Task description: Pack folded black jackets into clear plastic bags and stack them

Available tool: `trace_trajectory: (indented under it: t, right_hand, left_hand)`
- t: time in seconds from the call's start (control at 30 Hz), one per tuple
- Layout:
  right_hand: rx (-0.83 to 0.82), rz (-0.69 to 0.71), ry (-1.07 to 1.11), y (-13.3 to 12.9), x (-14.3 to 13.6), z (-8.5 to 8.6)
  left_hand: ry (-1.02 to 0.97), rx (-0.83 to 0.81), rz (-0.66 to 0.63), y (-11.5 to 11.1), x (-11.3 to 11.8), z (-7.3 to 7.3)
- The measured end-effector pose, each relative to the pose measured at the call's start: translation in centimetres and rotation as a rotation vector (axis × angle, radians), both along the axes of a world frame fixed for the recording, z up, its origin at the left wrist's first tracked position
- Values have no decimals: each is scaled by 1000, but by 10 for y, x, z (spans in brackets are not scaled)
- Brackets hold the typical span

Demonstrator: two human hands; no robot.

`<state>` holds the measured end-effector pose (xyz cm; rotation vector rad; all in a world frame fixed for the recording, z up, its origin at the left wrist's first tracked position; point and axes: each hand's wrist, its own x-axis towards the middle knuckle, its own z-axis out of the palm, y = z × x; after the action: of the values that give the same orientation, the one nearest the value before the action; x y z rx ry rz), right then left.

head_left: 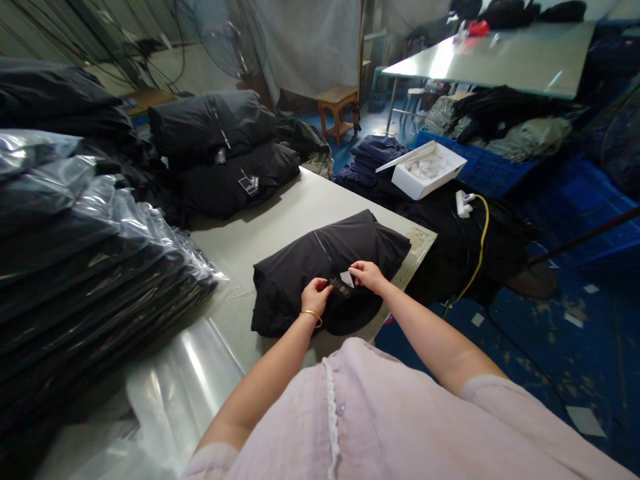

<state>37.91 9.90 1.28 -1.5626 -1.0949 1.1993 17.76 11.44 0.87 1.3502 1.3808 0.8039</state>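
A folded black garment (300,267) lies on the pale table (280,200) in front of me. Near its front edge, my left hand (317,297) pinches a dark printed label (343,287); a gold bracelet circles that wrist. My right hand (369,275) holds a small white tag (347,278) between thumb and fingers, just right of the dark label. Both hands are close together over the garment.
Black garments in clear plastic (100,267) are piled high at left. Folded black garments (225,153) stand behind. Clear plastic bags (185,380) lie front left. Beyond the table's right edge are an open white box (430,170), a yellow cord (483,247) and blue crates (590,200).
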Motion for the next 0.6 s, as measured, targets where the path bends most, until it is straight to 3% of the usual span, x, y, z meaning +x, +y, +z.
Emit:
trace_trajectory:
  t: [0.17, 0.3, 0.37, 0.43, 0.53, 0.6]
  right_hand:
    - [162, 67, -99, 1, -4, 7]
    - [194, 18, -330, 4, -7, 8]
    - [178, -22, -490, 5, -7, 9]
    - [153, -39, -611, 5, -8, 11]
    - [151, -73, -704, 4, -9, 17]
    - [178, -106, -707, 1, -9, 22]
  left_hand:
    - [-77, 158, -41, 0, 10, 15]
    - [-8, 289, -71, -4, 13, 30]
    - [133, 393, -161, -11, 11, 36]
    - [307, 491, -331, -19, 6, 37]
    - [505, 562, -551, -29, 1, 32]
    - [574, 567, -599, -30, -1, 25]
